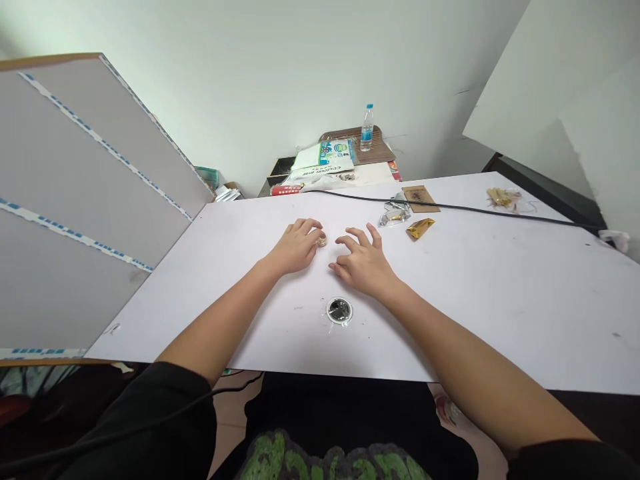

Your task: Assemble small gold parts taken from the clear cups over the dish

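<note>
My left hand [296, 245] rests on the white table [500, 300], its fingers curled round a small round golden object [321, 240] at the fingertips. My right hand [363, 261] lies just to the right of it, fingers spread and slightly bent, holding nothing. A small round shiny metal lid or cup [339, 310] sits on the table close to me, below both hands.
A gold foil packet [420, 227], a silver wrapper [395, 214] and a brown card [421, 199] lie beyond my right hand. A black cable [475, 209] crosses the table's far side. A water bottle [367, 128] and papers stand behind. Grey panels [75, 200] lean at left.
</note>
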Demonstrator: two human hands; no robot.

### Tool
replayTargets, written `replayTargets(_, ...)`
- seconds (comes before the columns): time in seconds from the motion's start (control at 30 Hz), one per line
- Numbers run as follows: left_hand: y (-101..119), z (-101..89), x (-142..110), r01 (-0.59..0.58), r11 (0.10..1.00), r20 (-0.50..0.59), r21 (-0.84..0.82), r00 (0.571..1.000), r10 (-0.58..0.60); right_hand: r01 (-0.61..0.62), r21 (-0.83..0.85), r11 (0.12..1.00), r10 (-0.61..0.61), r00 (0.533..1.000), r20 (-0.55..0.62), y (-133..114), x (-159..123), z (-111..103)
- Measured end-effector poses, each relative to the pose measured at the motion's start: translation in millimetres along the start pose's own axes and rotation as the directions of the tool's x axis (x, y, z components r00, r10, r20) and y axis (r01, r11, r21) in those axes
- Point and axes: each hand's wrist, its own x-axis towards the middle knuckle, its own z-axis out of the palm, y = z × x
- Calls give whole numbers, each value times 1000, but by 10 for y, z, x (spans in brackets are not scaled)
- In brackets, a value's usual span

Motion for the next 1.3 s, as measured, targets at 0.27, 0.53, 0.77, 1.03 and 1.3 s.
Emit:
replayTargets(0.27,-137,-45,184,107,993,42,45,993,-109,-10,37,999,9,999,38,8,-6,-40)
replayTargets(0.53,-220,71,394,196,981,220,6,956,-193,-33,89,995,22,992,121,177,-23,-153)
replayTargets(0.77,-103,5,244,109,989,180,-98,980,-90,-249,269,931,137,917,375,421,-23,-267)
replayTargets(1.03,11,-56,-170,133,971,158,-197,982,-102,-295,627,721,92,937,336,793,-126,-181)
replayTargets(1.3,130,31,-518,196,910,207,-366,970,-126,-424,765,484,107,897,430,888,-194,-14)
